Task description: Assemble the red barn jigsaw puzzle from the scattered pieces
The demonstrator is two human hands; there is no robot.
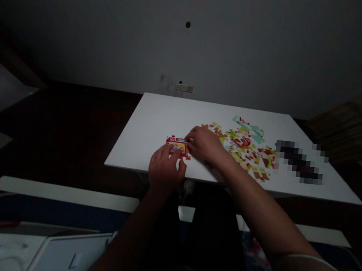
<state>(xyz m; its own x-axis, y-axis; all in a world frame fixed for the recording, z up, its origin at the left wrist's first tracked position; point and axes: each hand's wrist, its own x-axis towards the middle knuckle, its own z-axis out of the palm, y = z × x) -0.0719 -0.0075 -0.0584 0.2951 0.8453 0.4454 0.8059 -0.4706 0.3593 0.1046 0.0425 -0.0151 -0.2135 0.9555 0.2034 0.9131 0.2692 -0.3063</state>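
On the white table (157, 111) lies a joined section of jigsaw puzzle (174, 140), red and orange with purple figures. My left hand (165, 168) rests over its lower edge, fingers spread and lying on the section, the thumb at its lower right. At the section's right edge is my right hand (204, 144), its fingers bent and pressed together against the puzzle. Whether a piece is between those fingertips is hidden. Just right of this hand spreads a heap of loose jigsaw puzzle pieces (240, 141) in green, yellow, brown and red.
A pale teal joined strip of pieces (255, 132) lies at the heap's far side. Farther right is a dark, pixelated long object (299, 161). The wall (113, 38) with sockets (184, 88) stands behind the table. A white board or box (69, 255) sits at the lower left.
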